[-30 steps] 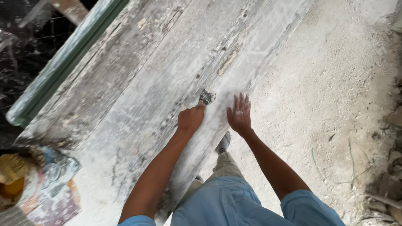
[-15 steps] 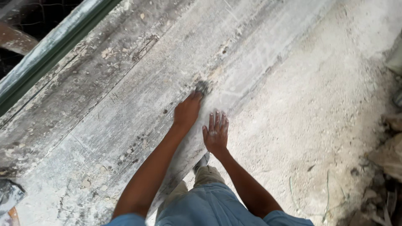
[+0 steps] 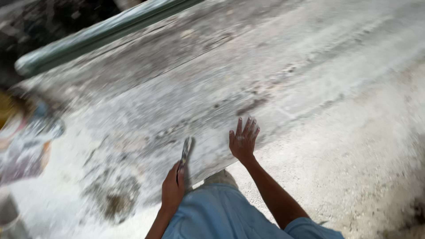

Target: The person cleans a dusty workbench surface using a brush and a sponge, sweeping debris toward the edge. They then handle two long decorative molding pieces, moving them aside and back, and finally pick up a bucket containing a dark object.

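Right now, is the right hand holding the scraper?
No, the right hand lies open and flat on the dusty slab; the left hand grips the scraper.

Scraper [image 3: 185, 152]: thin flat blade, dusty, gripped in the left hand [image 3: 172, 189], seen edge-on and pointing away from the body, tip against the slab [image 3: 248, 79], probably touching; image blurred. Slab: broad, grey, white-dusted, tilted, under the spread right hand [image 3: 242, 142].

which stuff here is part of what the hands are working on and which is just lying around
In use:
- left hand, gripping a thin flat tool
- right hand, spread open on the slab
- dusty grey slab

Lying about:
- green pipe along the slab's far edge
- blurred coloured bundle at the left
- rough floor
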Motion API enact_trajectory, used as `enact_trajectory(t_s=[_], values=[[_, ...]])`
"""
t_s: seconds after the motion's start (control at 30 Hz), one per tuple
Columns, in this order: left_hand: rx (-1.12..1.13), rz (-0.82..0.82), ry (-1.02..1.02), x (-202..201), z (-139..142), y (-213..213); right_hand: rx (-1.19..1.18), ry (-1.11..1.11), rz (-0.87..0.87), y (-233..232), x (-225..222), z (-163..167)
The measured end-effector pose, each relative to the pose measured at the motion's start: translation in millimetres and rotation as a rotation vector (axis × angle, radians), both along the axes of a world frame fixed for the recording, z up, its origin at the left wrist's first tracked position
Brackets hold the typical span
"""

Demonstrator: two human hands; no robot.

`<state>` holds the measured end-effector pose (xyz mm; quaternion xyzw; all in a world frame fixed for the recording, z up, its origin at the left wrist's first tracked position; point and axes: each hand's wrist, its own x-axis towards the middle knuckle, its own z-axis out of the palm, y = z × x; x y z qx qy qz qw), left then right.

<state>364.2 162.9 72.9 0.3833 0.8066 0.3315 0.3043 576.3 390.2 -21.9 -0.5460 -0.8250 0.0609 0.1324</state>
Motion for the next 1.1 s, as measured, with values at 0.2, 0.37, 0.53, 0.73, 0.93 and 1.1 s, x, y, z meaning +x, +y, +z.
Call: enact_trajectory(t_s=[0.2,0.37,0.53,0.73,0.93,1.1], values=[[0.134,0.08,0.094,-103,18,-66,-0.194,0.239,0.464,-66,-152,12],[-0.045,-0.086,0.414,-209,30,-184,-0.18,0.451,0.548,-106,-249,34],[-0.149,-0.408,0.694,-281,23,-278,-0.375,0.57,0.361,-122,-251,62],[-0.048,-0.488,0.614,-266,-9,-186,-0.426,0.53,0.111,-170,-253,55],[0.019,-0.199,0.138,-353,-23,-179,-0.296,0.511,0.167,-196,-284,52],[0.078,0.19,-0.058,-427,-18,-209,-0.252,0.427,0.463,-224,-339,58]])
